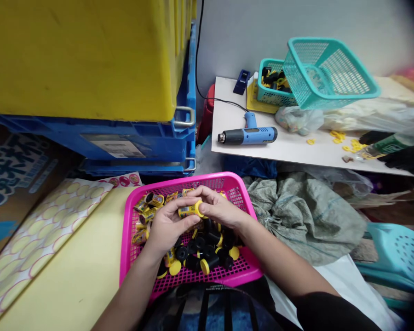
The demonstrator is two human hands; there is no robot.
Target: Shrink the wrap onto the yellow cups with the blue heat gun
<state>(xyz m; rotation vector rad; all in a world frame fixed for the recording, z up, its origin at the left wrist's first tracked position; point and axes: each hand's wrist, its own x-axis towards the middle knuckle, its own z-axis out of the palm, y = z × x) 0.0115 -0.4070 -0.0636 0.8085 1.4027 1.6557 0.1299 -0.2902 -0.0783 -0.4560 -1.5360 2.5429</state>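
Note:
Over a pink plastic basket (127, 234), my left hand (170, 225) and my right hand (217, 207) meet around one small yellow cylinder (186, 211) with a printed label and a yellow cap. The fingers of my left hand wrap its body. At the capped end, my right thumb and fingers pinch it. Below them in the basket lie several black cylinders with yellow caps (210, 263), mostly toward the near side. Similar labelled cylinders (155, 200) are heaped at the far left of the basket. My hands hide part of the pile.
A sheet of round stickers (51, 230) lies at left on a pale yellow surface (89, 257). Blue crates (134, 142) carry a yellow bin (79, 59). The white table (227, 115) holds a blue heat gun (251, 135) and turquoise baskets (331, 69). A grey-green sack (307, 211) lies at right.

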